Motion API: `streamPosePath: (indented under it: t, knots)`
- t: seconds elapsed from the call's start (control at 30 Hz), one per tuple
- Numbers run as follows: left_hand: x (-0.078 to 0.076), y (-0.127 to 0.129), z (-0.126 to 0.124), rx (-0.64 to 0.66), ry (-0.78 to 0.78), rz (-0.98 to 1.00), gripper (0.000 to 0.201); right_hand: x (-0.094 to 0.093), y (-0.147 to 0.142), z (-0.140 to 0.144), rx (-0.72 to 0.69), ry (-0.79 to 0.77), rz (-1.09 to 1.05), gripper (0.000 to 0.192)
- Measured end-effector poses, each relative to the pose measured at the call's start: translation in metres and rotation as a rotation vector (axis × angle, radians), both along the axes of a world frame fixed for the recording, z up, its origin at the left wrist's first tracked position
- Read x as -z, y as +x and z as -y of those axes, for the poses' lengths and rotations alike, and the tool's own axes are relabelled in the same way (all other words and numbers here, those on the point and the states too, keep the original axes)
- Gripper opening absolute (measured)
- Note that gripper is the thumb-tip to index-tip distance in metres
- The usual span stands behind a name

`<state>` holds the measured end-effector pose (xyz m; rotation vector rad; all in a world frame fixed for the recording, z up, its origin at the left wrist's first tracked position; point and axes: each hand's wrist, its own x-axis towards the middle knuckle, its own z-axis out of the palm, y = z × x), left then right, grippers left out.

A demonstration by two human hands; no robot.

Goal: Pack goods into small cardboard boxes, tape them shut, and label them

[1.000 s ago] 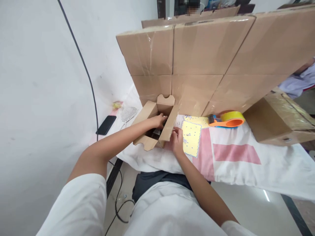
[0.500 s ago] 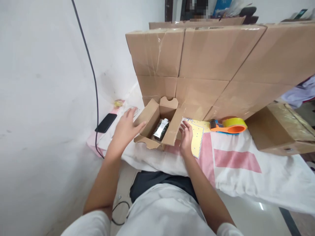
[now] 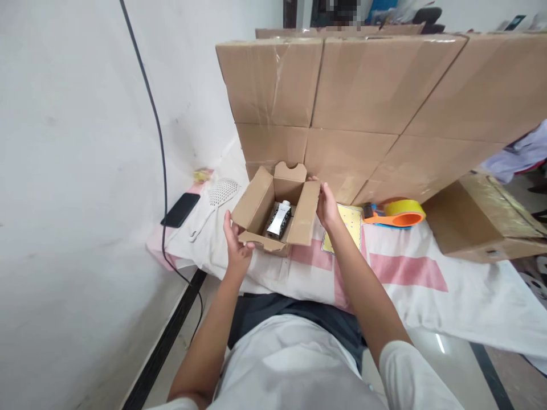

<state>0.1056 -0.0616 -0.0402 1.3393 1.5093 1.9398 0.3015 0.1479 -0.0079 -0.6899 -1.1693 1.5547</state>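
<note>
A small open cardboard box [image 3: 260, 200] sits on the cloth-covered table [image 3: 410, 285], its four flaps standing out. Inside lies a silver and black packet with a white cap [image 3: 278, 219]. My left hand [image 3: 236, 246] is at the box's near left corner, fingers touching the front flap. My right hand [image 3: 327, 205] rests against the outside of the right flap. A yellow card with dots [image 3: 348, 223] lies just right of the box, partly under my right forearm.
A wall of large taped cartons [image 3: 363, 108] stands behind the box. An orange tape dispenser with yellow tape [image 3: 395, 213] and another carton [image 3: 482, 219] lie to the right. A black phone [image 3: 180, 209], a white slotted scoop [image 3: 217, 196] and a hanging black cable [image 3: 160, 148] are left.
My left hand came out of the box, swung left, then returned to the box's front corner. My right hand rose from the yellow card to the right flap.
</note>
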Motion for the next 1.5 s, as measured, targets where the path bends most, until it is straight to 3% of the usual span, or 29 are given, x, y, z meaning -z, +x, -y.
streamPosePath:
  t: [0.2,0.4,0.57,0.67,0.83,0.93,1.17,1.27,1.4,1.5]
  knots:
    - [-0.007,0.002,-0.02,-0.08,-0.002,0.215,0.114,0.001,0.002,0.005,-0.01,0.175,0.072,0.069]
    - [-0.008,-0.01,-0.046,0.017,0.022,0.404,0.106,0.003,0.039,0.024,0.111,0.49,0.228,0.054]
    - [-0.001,-0.009,-0.055,-0.146,0.076,0.434,0.047,0.015,0.044,0.036,0.102,0.57,0.182,0.057]
    - [0.001,-0.008,-0.057,-0.19,0.058,0.386,0.049,0.024,0.038,0.042,0.116,0.537,0.098,0.06]
    - [-0.003,-0.008,-0.061,-0.113,0.192,0.279,0.048,0.027,0.04,0.049,0.102,0.531,0.106,0.058]
    - [-0.004,-0.008,-0.062,-0.111,0.19,0.248,0.052,0.027,0.04,0.049,0.087,0.532,0.106,0.059]
    - [-0.001,-0.015,-0.067,-0.056,0.169,0.257,0.055,0.034,0.036,0.046,0.171,0.619,0.174,0.083]
    - [-0.003,-0.022,-0.071,0.044,0.167,0.273,0.053,0.022,0.038,0.05,0.229,0.64,0.324,0.066]
    - [-0.008,-0.028,-0.074,0.175,0.145,0.291,0.055,0.004,0.034,0.061,0.292,0.537,0.422,0.034]
    - [-0.012,-0.031,-0.072,0.228,0.114,0.3,0.06,-0.001,0.028,0.065,0.29,0.431,0.391,0.045]
